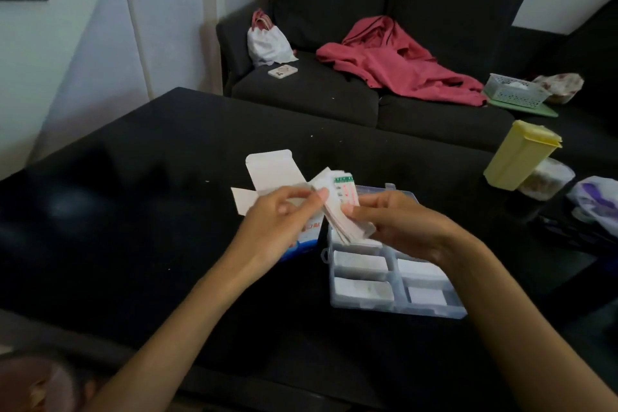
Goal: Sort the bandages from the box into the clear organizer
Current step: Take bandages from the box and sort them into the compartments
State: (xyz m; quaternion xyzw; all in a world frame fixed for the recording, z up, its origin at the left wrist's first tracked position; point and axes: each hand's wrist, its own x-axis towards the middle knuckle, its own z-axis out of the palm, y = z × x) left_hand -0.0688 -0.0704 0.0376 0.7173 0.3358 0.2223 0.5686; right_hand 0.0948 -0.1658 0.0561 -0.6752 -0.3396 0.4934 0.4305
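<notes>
Both hands hold a fanned stack of bandages (pixel 341 211) just above the far end of the clear organizer (pixel 394 278), likely so singles can drop straight in. The right hand (pixel 398 221) has its grip clenched around the stack; the left hand (pixel 284 211) pinches its top edge. The opened box (pixel 271 174) lies left of the organizer. Bare counter (pixel 133 211) spreads further left.

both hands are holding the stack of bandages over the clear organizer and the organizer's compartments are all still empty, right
Not quite. The head view shows both hands, left and right, holding the stack of bandages over the clear organizer, but the compartments are not empty: several visible ones already hold white packets.
</notes>
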